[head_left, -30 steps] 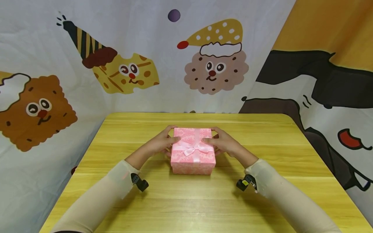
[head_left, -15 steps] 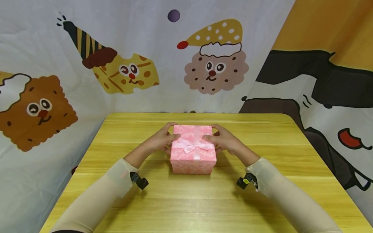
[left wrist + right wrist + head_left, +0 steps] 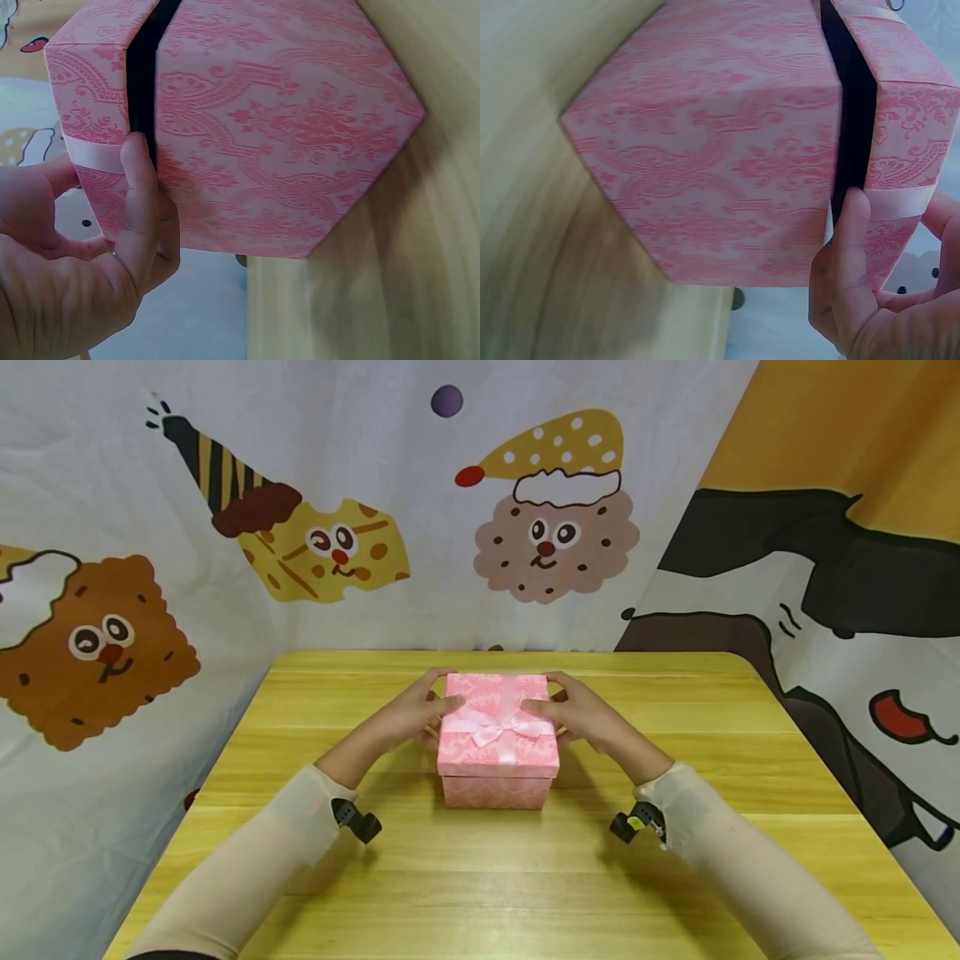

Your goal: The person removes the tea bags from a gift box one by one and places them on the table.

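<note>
A pink patterned gift box stands on the wooden table in the head view. Its lid (image 3: 483,692) carries a pale pink ribbon and bow (image 3: 501,728), and sits raised above the box base (image 3: 495,793). My left hand (image 3: 405,714) holds the lid's left side, thumb on top and fingers beneath the rim. On the opposite side my right hand (image 3: 591,712) grips it in the same way. Both wrist views show a dark band (image 3: 142,90) between lid and base, with a fingertip at the rim of each side. The box's inside is hidden.
The yellow wood-grain table (image 3: 480,885) extends around the box. Behind it hangs a white cloth (image 3: 420,627) printed with cartoon biscuits and cheese. Small black cameras (image 3: 358,821) are strapped to both wrists.
Both hands have risen slightly with the lid between them. The gap between lid and base has widened, while the base stays in place on the table.
</note>
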{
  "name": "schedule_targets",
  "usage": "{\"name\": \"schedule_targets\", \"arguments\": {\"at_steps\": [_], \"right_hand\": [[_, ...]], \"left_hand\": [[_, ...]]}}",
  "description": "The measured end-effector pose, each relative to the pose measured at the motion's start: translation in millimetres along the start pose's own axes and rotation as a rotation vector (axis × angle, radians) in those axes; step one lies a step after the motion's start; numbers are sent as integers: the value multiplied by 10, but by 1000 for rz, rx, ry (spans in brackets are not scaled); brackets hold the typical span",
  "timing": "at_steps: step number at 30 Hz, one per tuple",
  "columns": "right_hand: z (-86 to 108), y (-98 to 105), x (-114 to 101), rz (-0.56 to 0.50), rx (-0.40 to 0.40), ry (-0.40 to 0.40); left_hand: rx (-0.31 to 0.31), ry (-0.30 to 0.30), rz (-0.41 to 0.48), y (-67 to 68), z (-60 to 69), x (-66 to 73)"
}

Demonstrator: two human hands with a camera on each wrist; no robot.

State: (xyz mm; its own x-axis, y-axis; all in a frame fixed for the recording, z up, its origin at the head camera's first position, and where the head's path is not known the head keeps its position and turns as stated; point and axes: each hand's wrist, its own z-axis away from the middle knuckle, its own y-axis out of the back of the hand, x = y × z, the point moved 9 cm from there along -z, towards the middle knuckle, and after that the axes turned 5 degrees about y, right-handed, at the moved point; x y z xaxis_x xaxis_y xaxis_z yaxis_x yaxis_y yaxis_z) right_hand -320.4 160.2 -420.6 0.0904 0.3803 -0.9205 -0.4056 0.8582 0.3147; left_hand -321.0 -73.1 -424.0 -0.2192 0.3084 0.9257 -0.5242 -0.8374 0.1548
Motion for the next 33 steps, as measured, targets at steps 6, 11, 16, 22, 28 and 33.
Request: {"name": "schedule_targets", "arguments": {"at_steps": [6,11,16,22,28,33], "right_hand": [[18,24,-93,11,17,27],[16,-15,-60,23,11,12],[7,-33,-59,21,20,18],[0,-43,-91,27,40,23],[-35,-76,-158,45,91,65],[-69,-144,-258,26,123,110]], "left_hand": [[9,-12,20,27,21,73],[26,-2,15,49,27,42],[42,-4,12,74,27,13],[58,-14,13,119,51,24],[91,-19,16,203,91,20],[145,-30,6,330,164,10]]}}
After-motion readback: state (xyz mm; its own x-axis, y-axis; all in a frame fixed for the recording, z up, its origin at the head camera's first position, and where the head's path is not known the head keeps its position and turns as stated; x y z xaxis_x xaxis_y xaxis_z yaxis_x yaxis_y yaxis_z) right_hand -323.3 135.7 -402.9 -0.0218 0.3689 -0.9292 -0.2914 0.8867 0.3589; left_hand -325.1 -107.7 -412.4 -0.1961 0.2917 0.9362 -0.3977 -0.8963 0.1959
